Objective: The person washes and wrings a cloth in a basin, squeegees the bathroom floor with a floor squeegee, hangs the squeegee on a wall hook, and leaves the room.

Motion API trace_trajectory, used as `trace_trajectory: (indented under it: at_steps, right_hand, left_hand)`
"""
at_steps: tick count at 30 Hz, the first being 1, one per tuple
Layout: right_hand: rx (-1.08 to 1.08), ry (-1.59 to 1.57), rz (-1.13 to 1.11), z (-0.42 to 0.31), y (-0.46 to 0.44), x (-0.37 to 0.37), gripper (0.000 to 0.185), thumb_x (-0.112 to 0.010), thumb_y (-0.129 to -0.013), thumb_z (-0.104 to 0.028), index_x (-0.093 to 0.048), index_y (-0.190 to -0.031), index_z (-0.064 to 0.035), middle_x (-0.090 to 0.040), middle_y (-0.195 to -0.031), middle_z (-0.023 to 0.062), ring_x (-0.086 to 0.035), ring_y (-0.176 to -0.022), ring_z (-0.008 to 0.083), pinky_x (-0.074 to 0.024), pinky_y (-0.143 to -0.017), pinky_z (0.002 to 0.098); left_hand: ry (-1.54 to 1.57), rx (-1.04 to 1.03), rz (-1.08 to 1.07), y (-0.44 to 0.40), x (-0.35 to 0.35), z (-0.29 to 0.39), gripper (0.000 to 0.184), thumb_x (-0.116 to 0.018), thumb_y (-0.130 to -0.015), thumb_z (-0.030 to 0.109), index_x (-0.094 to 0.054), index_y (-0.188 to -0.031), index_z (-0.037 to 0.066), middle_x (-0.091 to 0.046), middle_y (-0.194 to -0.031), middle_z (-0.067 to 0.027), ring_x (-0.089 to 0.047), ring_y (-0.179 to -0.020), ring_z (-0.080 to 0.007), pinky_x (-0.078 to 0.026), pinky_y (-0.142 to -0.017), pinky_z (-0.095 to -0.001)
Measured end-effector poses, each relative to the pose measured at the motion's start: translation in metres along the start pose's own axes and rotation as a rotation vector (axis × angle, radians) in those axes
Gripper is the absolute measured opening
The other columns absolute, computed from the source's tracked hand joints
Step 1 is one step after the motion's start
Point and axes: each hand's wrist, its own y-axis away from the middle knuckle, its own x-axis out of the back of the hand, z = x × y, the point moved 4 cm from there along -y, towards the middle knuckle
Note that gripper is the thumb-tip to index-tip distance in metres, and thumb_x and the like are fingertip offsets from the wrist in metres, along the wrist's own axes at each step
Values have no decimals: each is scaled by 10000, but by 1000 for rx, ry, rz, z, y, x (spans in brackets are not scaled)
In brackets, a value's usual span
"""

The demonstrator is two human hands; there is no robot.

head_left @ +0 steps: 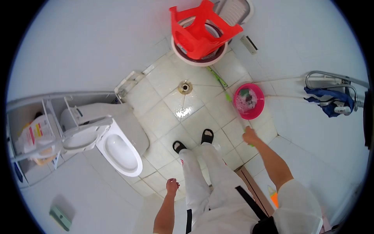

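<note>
My right hand (pixel 250 136) is closed around a thin green thing; small bits of it show at both sides of the fist, and its kind is hidden. Just beyond that hand stands a pink basin (pixel 261 111) holding foamy water and a dark green item (pixel 245 93). On the tiles beside the basin lies a long green tool (pixel 218 76), perhaps a brush. My left hand (pixel 172 185) hangs low by my left leg, its fingers curled with nothing visible in them.
A white toilet (pixel 134 163) with its lid raised is at left, by a rack (pixel 54 128). A floor drain (pixel 185 87) sits amid wet tiles (pixel 183 113). A red stool (pixel 198 37) rests upside down on stacked basins (pixel 194 62). A blue cloth (pixel 329 97) hangs at right.
</note>
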Motion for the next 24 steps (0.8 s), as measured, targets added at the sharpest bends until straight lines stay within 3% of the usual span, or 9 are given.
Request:
trace_trajectory:
  at_steps: [2,7,8,12,15,18,21,22,24]
  right_hand:
    - [42,40,24,0,5,34,414,-484,-787,-46,-410,-1176,71,-611,-947,307,-667,-696,370,-522,-475,443]
    - [225,331,193,-25,-84,-10,371,-508,-785,-57,-433,-1096,132,-603,-976,328,-636,-901,423,-529,-728,483]
    - [160,273,22,-39,-80,-41,408,-529,-783,-73,-422,-1103,157,-592,-1021,341,-594,-998,453,-496,-835,477]
    - [19,153,73,-58,-26,-165,445,-576,-777,-115,-390,-1105,122,-547,-1094,373,-563,-1055,476,-465,-922,476]
    - [49,78,58,-53,3,-183,384,-498,-799,-40,-373,-1132,104,-583,-1000,333,-660,-808,405,-564,-610,459]
    - [170,118,141,-82,47,-141,210,-520,-819,-52,-457,-997,40,-603,-798,206,-626,-551,298,-495,-403,400]
    - [115,-506,-221,-174,100,-118,175,-585,-849,-147,-498,-891,-1,-567,-671,110,-601,-555,237,-491,-501,379]
    - [92,-788,-325,-210,104,-107,177,-602,-873,-188,-499,-852,-46,-471,-606,35,-477,-455,138,-407,-421,287]
    - [56,-1107,-437,-258,73,-101,170,-563,-913,-215,-540,-914,-46,-507,-657,20,-460,-477,104,-381,-418,234]
  left_hand:
    - [-3,-4,-8,-8,1,-3,267,-550,-900,176,-519,-1097,-1,-605,-710,-94,-600,-548,-166,-476,-468,-277]
    - [55,-110,-65,-21,6,18,280,-564,-902,204,-541,-1082,-10,-613,-721,-90,-613,-569,-159,-496,-492,-284]
    - [41,-104,-69,-25,12,21,277,-555,-909,204,-538,-1089,-6,-610,-723,-85,-611,-575,-159,-497,-500,-281]
    - [9,-65,-64,-40,42,18,266,-543,-917,206,-538,-1090,4,-611,-734,-79,-609,-586,-160,-499,-520,-277]
    - [48,-31,-69,-47,74,13,266,-547,-908,205,-540,-1081,4,-615,-735,-85,-614,-589,-165,-502,-515,-283]
    - [77,-43,-82,-66,97,12,266,-554,-897,198,-542,-1072,-2,-616,-729,-95,-615,-578,-171,-497,-499,-288]
    - [43,-33,-59,-68,120,16,252,-566,-887,172,-544,-1057,-14,-608,-722,-105,-602,-552,-170,-494,-486,-287]
    - [51,-24,-67,-75,124,18,256,-561,-890,179,-543,-1065,-6,-611,-724,-102,-608,-562,-173,-497,-492,-291]
    - [62,-3,-75,-89,135,15,262,-552,-896,195,-541,-1081,9,-617,-730,-95,-620,-583,-179,-503,-504,-297]
